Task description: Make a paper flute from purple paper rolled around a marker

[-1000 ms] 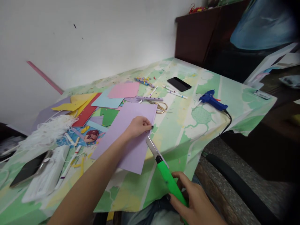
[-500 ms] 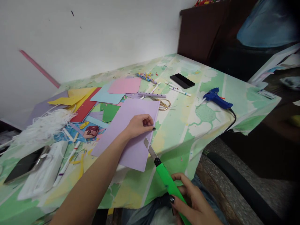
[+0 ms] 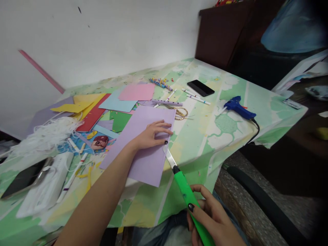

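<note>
A folded purple paper (image 3: 146, 167) lies at the table's front edge, its near corner overhanging. My left hand (image 3: 153, 134) rests on it near the right edge, fingers spread and pressing down. My right hand (image 3: 208, 213) grips a green utility knife (image 3: 188, 193) with its blade extended. The blade's tip is at the paper's right edge, just below my left thumb. Part of the knife's handle is hidden under my right fingers.
Gold-handled scissors (image 3: 181, 113) lie beyond the paper. A black phone (image 3: 200, 87), markers (image 3: 198, 99) and a blue glue gun (image 3: 239, 107) are to the right. Coloured sheets (image 3: 93, 114), white string (image 3: 48, 135) and another phone (image 3: 24, 177) cover the left side.
My left fingers have uncurled and spread over the paper's right edge. The knife blade has moved slightly up and right, closer to my left thumb.
</note>
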Motion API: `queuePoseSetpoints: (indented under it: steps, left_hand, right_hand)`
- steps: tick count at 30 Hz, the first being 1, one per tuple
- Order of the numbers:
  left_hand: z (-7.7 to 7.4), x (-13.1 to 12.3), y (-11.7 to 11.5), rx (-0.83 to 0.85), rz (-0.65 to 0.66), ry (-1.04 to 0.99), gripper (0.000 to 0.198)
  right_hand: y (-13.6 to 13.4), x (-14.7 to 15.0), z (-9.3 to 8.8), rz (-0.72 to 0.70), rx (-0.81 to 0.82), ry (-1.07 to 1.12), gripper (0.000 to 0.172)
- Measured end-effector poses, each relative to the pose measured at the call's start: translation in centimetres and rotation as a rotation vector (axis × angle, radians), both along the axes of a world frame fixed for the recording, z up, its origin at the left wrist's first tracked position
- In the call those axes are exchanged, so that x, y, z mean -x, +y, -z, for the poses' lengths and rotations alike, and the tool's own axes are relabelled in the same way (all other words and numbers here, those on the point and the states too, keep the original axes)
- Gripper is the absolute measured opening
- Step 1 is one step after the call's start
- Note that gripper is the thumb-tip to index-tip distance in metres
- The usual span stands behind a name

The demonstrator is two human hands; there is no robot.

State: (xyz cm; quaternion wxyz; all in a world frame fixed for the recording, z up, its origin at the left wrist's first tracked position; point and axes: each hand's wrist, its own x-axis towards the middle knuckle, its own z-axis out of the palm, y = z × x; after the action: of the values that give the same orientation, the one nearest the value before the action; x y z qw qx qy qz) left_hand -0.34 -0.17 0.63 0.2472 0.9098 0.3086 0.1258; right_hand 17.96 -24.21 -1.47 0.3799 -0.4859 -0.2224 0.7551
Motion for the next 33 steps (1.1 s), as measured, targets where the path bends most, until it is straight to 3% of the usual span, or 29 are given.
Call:
queuePoseSetpoints:
  steps: [4, 12, 22, 33]
  left_hand:
    - [-0.4, -0.2, -0.3, 0.011, -0.004, 0.017, 0.037]
    - [-1.5, -0.2, -1.0, 0.012, 0.088, 0.199, 0.09]
    - [-1.5, -0.4, -1.7, -0.002, 0.095, 0.359, 0.12]
    - [-1.5, -0.4, -1.4, -0.001, 0.114, 0.431, 0.117]
  right_hand:
    - [-0.3, 0.0, -0.2, 0.005, 0.013, 0.016, 0.055]
    - [-0.3, 0.1, -0.2, 0.028, 0.017, 0.0, 0.055]
    - [-0.4, 0.3, -0.2, 0.013, 0.012, -0.006, 0.055]
    - [0.1, 1.3, -0.4, 0.031, -0.008, -0.017, 0.049]
